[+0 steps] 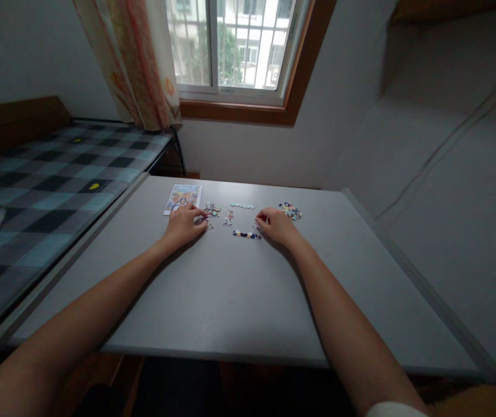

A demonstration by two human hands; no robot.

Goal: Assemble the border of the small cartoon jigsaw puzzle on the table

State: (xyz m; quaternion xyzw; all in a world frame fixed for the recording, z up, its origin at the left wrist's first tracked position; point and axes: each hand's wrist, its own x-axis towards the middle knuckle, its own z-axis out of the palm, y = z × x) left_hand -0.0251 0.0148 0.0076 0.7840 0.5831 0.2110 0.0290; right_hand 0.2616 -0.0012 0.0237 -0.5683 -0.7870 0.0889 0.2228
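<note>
My left hand (184, 223) rests at the left of the layout, its fingers curled in beside a small pile of jigsaw puzzle pieces (212, 209). Something pale shows between its thumb and fingers, too small to make out. With fingertips pinched, my right hand (277, 225) holds a small puzzle piece (257, 227) low over the table. Between the hands are three joined runs: a pale strip (242, 205) at the back, a short upright strip (228, 218) on the left, and a dark blue and yellow strip (247, 234) in front.
A colourful picture sheet (183, 197) lies behind my left hand. Behind my right hand is a larger heap of loose pieces (290, 211). Everything sits on a white table (230, 301). A checked bed (78, 174) adjoins the left edge; a wall with a window (248, 52) stands beyond.
</note>
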